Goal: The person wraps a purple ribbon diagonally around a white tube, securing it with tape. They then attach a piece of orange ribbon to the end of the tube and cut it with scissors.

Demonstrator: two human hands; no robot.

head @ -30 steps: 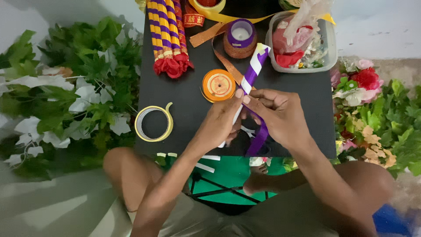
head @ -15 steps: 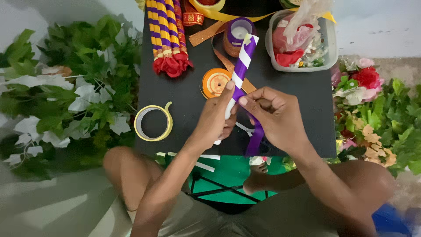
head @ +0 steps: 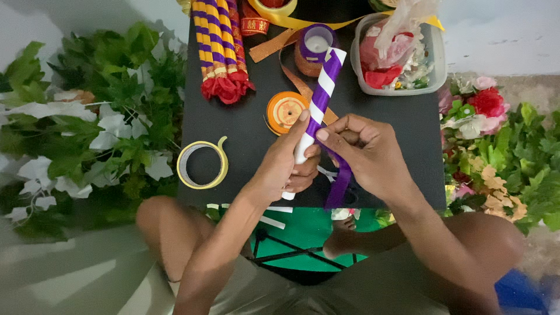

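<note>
Over the near edge of the black worktop [head: 233, 122], the left hand [head: 286, 166] is wrapped around the lower end of a white stick [head: 318, 108] spiralled with purple ribbon [head: 339, 181]. The right hand [head: 364, 154] pinches the ribbon against the stick, its tail hanging down. An orange ribbon spool [head: 286, 111] lies just beyond; a yellow tape roll [head: 202, 163] sits toward the left edge.

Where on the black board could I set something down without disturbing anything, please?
Bare patches on the black board: left of the tape ring, and the right strip below the plastic tub. Crowded along the top and centre, where both hands wrap the white stick.
</note>
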